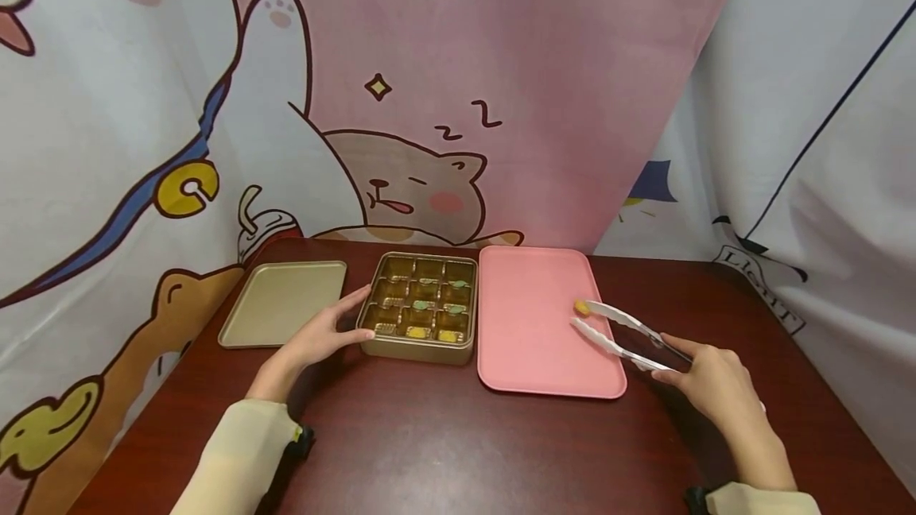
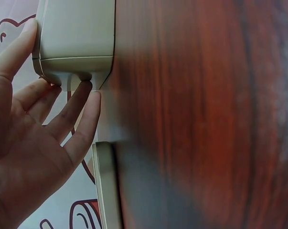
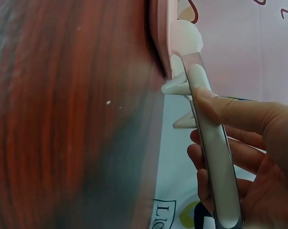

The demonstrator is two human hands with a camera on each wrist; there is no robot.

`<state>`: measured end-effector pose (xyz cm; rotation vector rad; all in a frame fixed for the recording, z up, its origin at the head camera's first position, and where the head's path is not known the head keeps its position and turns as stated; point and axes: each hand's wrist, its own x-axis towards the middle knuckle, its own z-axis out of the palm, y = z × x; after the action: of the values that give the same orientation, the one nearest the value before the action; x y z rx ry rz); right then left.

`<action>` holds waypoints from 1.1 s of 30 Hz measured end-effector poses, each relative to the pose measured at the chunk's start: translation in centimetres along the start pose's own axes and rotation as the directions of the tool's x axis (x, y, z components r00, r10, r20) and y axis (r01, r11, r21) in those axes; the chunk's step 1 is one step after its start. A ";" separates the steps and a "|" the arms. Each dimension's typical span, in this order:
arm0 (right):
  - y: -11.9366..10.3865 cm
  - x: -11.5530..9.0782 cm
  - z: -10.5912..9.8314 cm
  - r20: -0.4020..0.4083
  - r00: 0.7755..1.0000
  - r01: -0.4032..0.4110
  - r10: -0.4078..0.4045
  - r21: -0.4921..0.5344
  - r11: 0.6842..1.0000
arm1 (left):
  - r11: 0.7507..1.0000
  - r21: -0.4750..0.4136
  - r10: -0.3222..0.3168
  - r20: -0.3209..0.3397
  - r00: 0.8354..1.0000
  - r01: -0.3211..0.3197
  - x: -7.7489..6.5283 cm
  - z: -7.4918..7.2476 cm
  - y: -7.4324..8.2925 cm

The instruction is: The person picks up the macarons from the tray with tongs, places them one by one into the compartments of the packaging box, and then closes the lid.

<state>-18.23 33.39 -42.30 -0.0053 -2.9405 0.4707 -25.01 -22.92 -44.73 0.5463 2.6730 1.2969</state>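
Observation:
A gold tin (image 1: 418, 350) with a divided insert stands left of the pink tray (image 1: 533, 340). Green pieces (image 1: 459, 284) lie in a few compartments; yellow pieces (image 1: 417, 332) lie in the front middle and front right ones. My left hand (image 1: 322, 334) rests on the tin's left side, thumb at the near corner and fingers fairly straight against the wall, as the left wrist view shows. My right hand (image 1: 716, 380) grips white-tipped metal tongs (image 3: 215, 157) over the pink tray, their arms spread apart. A small yellow piece (image 1: 581, 307) is at the tip of the farther arm.
A flat gold lid or tray (image 1: 286, 304) lies on the table at the left. The dark wooden table (image 1: 429, 443) reaches back to a cartoon-printed cloth (image 1: 544, 102), which hangs behind and along both sides.

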 end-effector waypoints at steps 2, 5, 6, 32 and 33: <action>-0.1 0.2 -0.2 0.017 1.000 0.009 -0.009 -0.008 1.000 | 1.000 0.002 0.002 0.000 1.000 -0.002 0.0 0.1 0.0; -0.4 0.4 -0.2 0.038 0.999 0.010 -0.010 -0.015 1.000 | 1.000 -0.002 0.005 -0.003 1.000 -0.005 0.0 0.1 0.0; -0.5 0.5 -0.2 0.043 0.999 0.010 -0.010 -0.016 1.000 | 1.000 -0.004 0.004 -0.003 1.000 -0.004 0.0 0.1 0.0; -1.1 0.5 -1.0 0.079 0.997 0.008 -0.005 -0.039 0.999 | 1.000 -0.012 0.005 -0.012 1.000 -0.005 -0.1 0.1 -0.2; -1.1 0.4 -1.3 0.084 0.996 0.013 -0.009 -0.044 0.999 | 1.000 -0.012 0.006 -0.012 1.000 -0.006 -0.1 0.1 -0.2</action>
<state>-18.37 32.79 -40.74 0.0254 -3.0314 0.4131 -24.98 -22.99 -44.93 0.5471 2.6732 1.3208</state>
